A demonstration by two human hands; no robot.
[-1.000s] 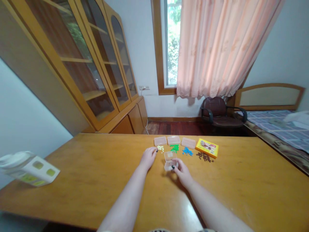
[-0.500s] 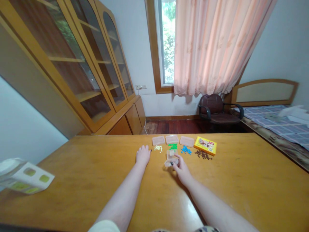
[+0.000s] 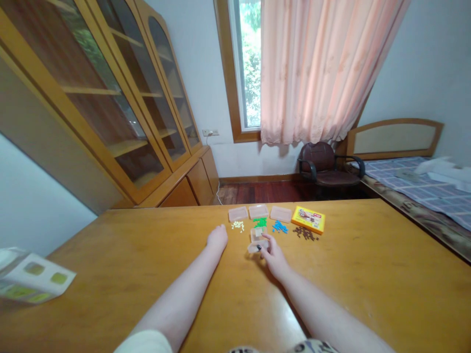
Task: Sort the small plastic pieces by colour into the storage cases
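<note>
As a clear plastic box (image 3: 254, 239) is gripped at lower centre by the right hand (image 3: 274, 258), pale-yellow pieces (image 3: 239, 226) are left untouched by the withdrawn left hand (image 3: 217, 239), grip indiscernible.

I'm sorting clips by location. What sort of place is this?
Probably a bedroom in a home: a bed on the right, a pink curtain at the window, a glass-doored cabinet on the left.

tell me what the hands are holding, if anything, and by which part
The right hand holds the clear box, lid open, by its right side. Whether the left hand holds anything cannot be told.
</note>
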